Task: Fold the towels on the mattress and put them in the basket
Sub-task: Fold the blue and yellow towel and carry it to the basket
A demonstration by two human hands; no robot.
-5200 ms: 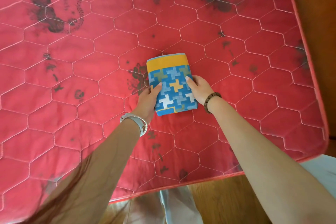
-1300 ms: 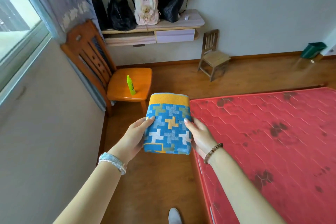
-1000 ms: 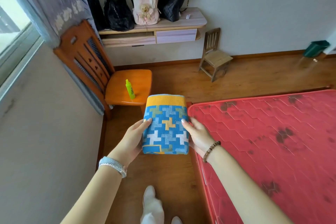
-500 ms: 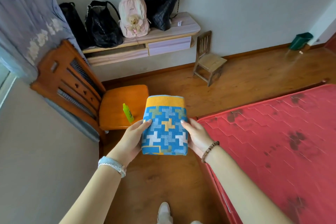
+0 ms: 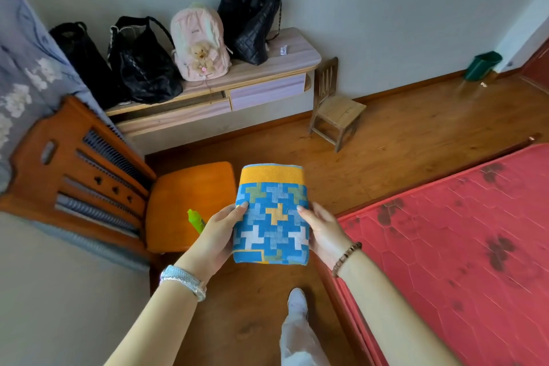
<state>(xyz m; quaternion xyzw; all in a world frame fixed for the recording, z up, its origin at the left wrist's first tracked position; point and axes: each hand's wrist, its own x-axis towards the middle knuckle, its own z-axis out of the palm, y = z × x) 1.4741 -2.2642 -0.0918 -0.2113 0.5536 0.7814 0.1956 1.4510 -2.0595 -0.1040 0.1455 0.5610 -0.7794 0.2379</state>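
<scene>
**Head view.** The blue-and-white patterned terry towel with an orange band (image 5: pixel 271 214), folded into a thick oblong packet, is held in the air above the brown wooden floor (image 5: pixel 416 134). It is just left of the red quilted mattress (image 5: pixel 460 232) and near the seat of the orange wooden chair (image 5: pixel 190 202).

The left hand (image 5: pixel 217 235) grips the packet's left long edge and the right hand (image 5: pixel 322 235) grips its right long edge. Each thumb lies on the upper face; the other fingers pass beneath and are hidden.

The packet's long axis runs near to far, away from the person, with the orange band at the far end. Both hands sit at about mid-length, so neither is nearer the load.

A green bottle (image 5: pixel 196 220) rests on the chair seat, partly behind the left hand. Farther off, a pale wooden counter (image 5: pixel 267 68) on the wall bears black bags and a pink backpack, and a small wooden chair (image 5: pixel 335 110) stands to its right.

No basket can be identified with certainty. A green container (image 5: pixel 482 65) stands by the far right wall, but whether it is the basket cannot be told.

Folding appears complete for this towel. The remaining step, by judgement, is to put it in the basket, which first requires finding where the basket lies relative to the packet's far end.
</scene>
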